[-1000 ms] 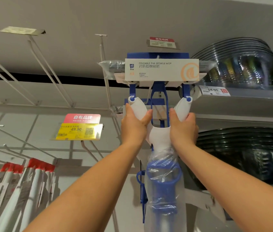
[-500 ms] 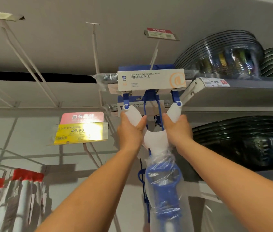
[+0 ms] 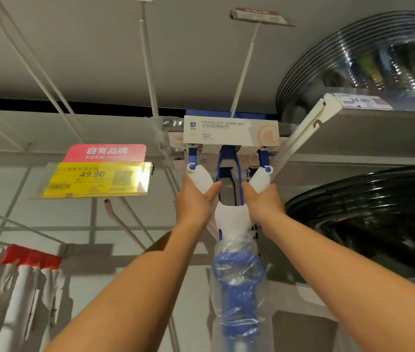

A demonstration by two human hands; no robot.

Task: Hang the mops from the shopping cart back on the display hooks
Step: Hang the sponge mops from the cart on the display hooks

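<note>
I hold a blue and white foldable sponge mop (image 3: 230,217) head-up against the display wall. Its cardboard label (image 3: 230,133) sits at the top and its plastic-wrapped blue handle hangs down between my arms. My left hand (image 3: 195,204) grips the left white arm of the mop's fork. My right hand (image 3: 262,203) grips the right white arm. A white display hook (image 3: 243,69) with a price tag at its tip slants down to just behind the top of the mop head. Whether the mop hangs on the hook is hidden by the label.
More bare white hooks (image 3: 148,62) jut from the wall at left. A yellow 49.90 price tag (image 3: 97,179) hangs left of the mop. Red-capped wrapped mops (image 3: 15,283) hang at lower left. A shelf edge (image 3: 328,115) and stacked dark basins (image 3: 369,214) crowd the right.
The view has tilted up and drawn closer to the wall. Both hands keep the same grip, and the mop head now sits up under the slanted hook.
</note>
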